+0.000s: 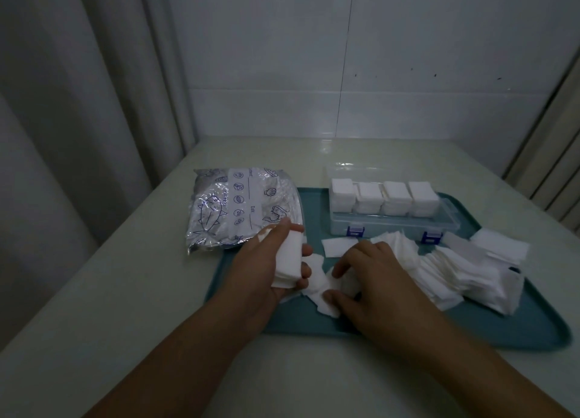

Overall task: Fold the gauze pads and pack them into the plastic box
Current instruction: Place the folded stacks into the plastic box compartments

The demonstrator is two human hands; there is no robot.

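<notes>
My left hand (260, 264) grips a small stack of folded gauze pads (288, 259) above the left part of the teal tray (470, 329). My right hand (373, 279) lies on loose gauze pads (317, 284) in the tray's middle, thumb and fingers curled onto one pad. A spread pile of unfolded gauze pads (464, 273) covers the tray's right side. The clear plastic box (392, 221) with blue latches stands at the tray's back, with several stacks of folded gauze (384, 196) rising above its rim.
A silver printed plastic bag (238, 207) lies on the pale table (125, 292), left of the tray and overlapping its corner. A white tiled wall stands behind the table, a curtain hangs at the left.
</notes>
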